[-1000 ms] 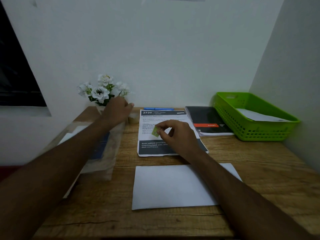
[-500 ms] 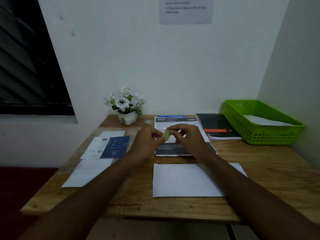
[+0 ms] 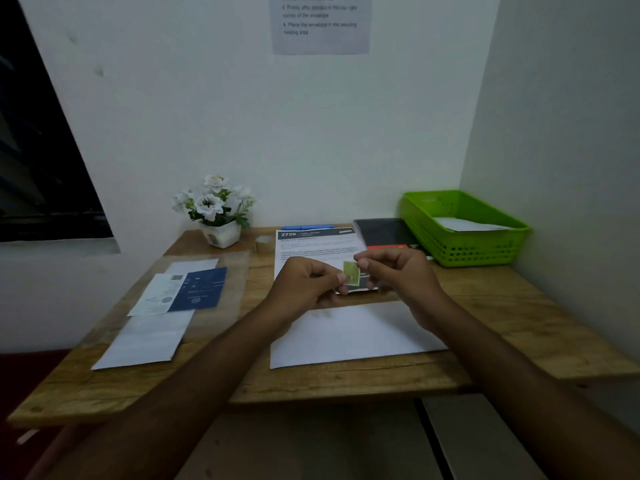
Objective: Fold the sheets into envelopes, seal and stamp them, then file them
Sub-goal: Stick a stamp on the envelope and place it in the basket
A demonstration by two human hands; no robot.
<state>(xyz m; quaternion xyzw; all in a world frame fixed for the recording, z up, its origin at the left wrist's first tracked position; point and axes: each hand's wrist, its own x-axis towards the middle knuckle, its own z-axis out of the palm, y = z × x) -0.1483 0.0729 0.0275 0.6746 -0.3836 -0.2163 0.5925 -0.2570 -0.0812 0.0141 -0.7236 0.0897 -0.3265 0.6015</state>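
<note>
Both hands, left hand [image 3: 304,285] and right hand [image 3: 398,271], pinch the green stamp [image 3: 351,273] (not stuck yet) above the white envelope [image 3: 353,336]; stamping and filing in the green basket [image 3: 464,233] remain.

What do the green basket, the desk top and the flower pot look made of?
Green basket: moulded plastic, judging by its uniform bright colour and perforated grid walls; slight sheen.
Desk top: wood or wood-look laminate; grain lines and a crack along the front show, matte finish. Solid or veneer, cannot tell.
Flower pot: white and smooth, probably glazed ceramic or plastic; too small to tell.
</note>
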